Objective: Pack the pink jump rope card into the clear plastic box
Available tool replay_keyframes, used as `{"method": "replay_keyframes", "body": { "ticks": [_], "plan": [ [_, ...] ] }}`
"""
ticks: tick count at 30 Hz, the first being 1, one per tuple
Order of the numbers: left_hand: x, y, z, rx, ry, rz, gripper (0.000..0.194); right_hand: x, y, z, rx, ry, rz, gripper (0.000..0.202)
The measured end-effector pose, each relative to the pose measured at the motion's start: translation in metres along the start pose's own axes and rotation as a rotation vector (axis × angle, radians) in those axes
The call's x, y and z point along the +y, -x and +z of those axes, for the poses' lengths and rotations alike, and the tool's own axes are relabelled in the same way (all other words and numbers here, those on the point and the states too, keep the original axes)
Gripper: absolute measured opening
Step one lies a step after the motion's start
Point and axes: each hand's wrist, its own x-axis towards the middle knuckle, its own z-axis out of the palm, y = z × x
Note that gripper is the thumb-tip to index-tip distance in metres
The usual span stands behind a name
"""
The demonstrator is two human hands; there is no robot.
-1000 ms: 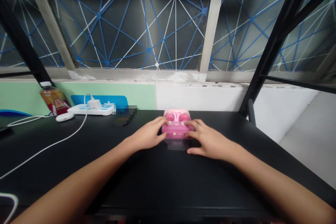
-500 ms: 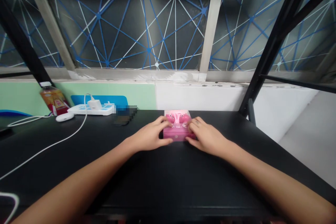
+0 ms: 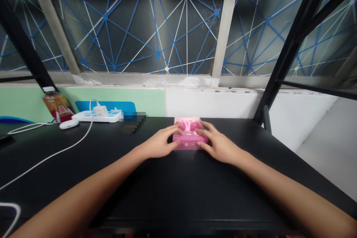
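Observation:
A small pink box (image 3: 187, 143) lies on the black desk in the middle of the head view, with pink and white shapes on its upper side. From the left, my left hand (image 3: 159, 143) holds the box, fingers on its top and thumb at its front left corner. On the opposite side my right hand (image 3: 220, 144) grips the box too, its fingers curved over the right edge and its thumb against the front face. The fingertips cover parts of the box's left and right edges.
At the back left stand a bottle (image 3: 58, 105) and a white power strip (image 3: 96, 116) with a plugged-in charger (image 3: 100, 110). A white cable (image 3: 60, 150) runs across the desk's left side. Black metal posts (image 3: 279, 67) rise at both sides before the window.
My right hand's fingers have straightened somewhat and spread along the box's right side, and its thumb sits on the front face. My left thumb has risen slightly. The box has hardly moved.

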Motion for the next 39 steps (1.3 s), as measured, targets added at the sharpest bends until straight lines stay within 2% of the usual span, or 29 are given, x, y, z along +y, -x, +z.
{"method": "replay_keyframes", "body": {
  "ticks": [3, 8, 11, 18, 21, 25, 28, 32, 39],
  "plan": [
    [-0.002, -0.002, 0.001, -0.002, -0.032, 0.006, 0.037, -0.002, 0.001, -0.003, -0.025, 0.001, -0.023, 0.037],
    [-0.003, -0.002, 0.004, 0.025, -0.065, -0.049, 0.028, -0.003, 0.001, -0.009, -0.066, 0.008, -0.033, 0.038],
    [-0.002, -0.002, 0.004, 0.040, -0.035, -0.058, 0.030, -0.004, 0.000, -0.011, -0.070, -0.018, -0.033, 0.041],
    [-0.004, -0.001, -0.001, -0.061, -0.026, -0.103, 0.040, -0.004, 0.003, -0.013, -0.100, -0.050, -0.050, 0.057],
    [-0.004, 0.000, -0.003, -0.099, -0.028, -0.121, 0.039, 0.000, 0.003, -0.015, -0.108, -0.071, -0.067, 0.047],
    [-0.003, 0.001, -0.004, -0.100, -0.032, -0.118, 0.039, -0.001, 0.001, -0.013, -0.059, -0.014, -0.042, 0.030],
    [-0.002, 0.002, -0.005, -0.090, -0.030, -0.112, 0.038, -0.009, 0.001, -0.010, -0.059, 0.070, -0.023, 0.031],
    [0.002, 0.003, -0.006, -0.085, -0.007, -0.075, 0.049, -0.017, 0.002, -0.010, -0.076, 0.140, -0.016, 0.033],
    [0.007, 0.002, -0.008, -0.073, 0.016, 0.024, 0.048, -0.016, 0.002, -0.013, -0.061, 0.109, 0.022, 0.032]
  ]
}}
